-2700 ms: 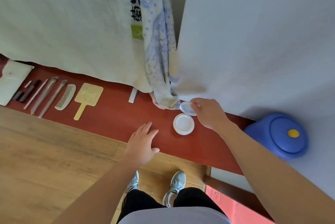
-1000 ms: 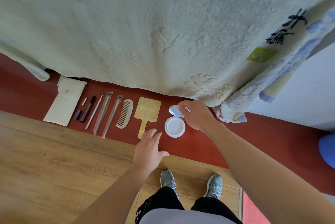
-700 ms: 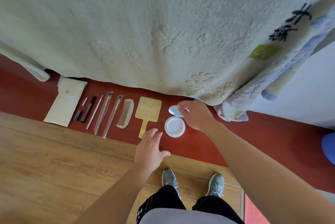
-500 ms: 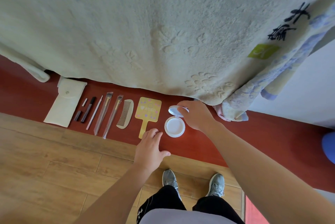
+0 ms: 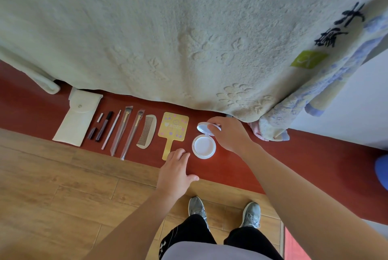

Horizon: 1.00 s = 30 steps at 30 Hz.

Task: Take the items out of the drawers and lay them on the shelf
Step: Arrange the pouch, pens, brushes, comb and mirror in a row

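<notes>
R hand [image 5: 228, 134] pinches lid [image 5: 202, 128] of white compact [image 5: 204, 146], placing it on red shelf [image 5: 294, 165]; L hand [image 5: 175, 172] flat, empty. Next: release gently.

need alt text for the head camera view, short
A person's right hand holds the raised lid of an open white compact on a red shelf, ending a row of pouch, brushes, comb and yellow mirror. The left hand is open near the mirror's handle.

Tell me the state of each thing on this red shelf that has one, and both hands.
Compact, open, lid tilted up.
Pouch, flap shut, lying flat.
Brushes, sleeved, lying flat.
Mirror, lying flat, patterned side up.
Left hand, open, fingers straight, beside mirror.
Right hand, pinching compact lid.
</notes>
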Each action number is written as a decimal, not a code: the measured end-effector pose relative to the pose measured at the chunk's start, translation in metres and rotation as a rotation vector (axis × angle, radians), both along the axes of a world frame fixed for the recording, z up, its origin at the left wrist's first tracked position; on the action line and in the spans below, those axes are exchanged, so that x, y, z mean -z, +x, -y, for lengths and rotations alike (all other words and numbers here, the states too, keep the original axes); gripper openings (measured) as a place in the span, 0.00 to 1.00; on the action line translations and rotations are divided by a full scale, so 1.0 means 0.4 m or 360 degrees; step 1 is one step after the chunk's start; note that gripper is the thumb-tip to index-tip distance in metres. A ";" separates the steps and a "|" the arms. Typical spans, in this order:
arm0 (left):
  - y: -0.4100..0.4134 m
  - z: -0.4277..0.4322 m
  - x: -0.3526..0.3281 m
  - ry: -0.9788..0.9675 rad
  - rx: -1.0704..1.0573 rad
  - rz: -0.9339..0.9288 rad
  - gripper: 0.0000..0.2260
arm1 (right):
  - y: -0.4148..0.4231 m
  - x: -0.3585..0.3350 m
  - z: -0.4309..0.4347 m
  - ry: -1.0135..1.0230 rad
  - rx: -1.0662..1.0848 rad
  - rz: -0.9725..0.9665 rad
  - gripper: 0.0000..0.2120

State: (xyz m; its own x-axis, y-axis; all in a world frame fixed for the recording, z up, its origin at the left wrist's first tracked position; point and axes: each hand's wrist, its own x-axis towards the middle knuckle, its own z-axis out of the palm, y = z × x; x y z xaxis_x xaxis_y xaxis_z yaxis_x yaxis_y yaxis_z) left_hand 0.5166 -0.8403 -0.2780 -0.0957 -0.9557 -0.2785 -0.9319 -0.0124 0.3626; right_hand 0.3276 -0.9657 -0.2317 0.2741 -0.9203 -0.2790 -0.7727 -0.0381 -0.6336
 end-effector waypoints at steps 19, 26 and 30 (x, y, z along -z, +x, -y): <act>-0.006 -0.001 -0.009 0.0003 0.0034 0.0045 0.37 | 0.003 -0.004 -0.004 -0.0013 -0.0023 -0.0015 0.10; -0.007 -0.001 -0.012 0.0011 0.0034 0.0059 0.37 | 0.007 -0.003 -0.005 -0.0002 -0.0025 -0.0008 0.10; -0.008 0.000 -0.012 0.0010 0.0033 0.0083 0.36 | 0.011 0.001 -0.005 0.0024 -0.0021 0.0007 0.10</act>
State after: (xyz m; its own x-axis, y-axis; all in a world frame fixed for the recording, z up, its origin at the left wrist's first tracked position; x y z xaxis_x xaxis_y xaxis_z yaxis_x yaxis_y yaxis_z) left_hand 0.5136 -0.8401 -0.2731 -0.1007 -0.9518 -0.2898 -0.9496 0.0051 0.3134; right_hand 0.3319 -0.9636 -0.2321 0.2878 -0.9122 -0.2916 -0.7693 -0.0389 -0.6378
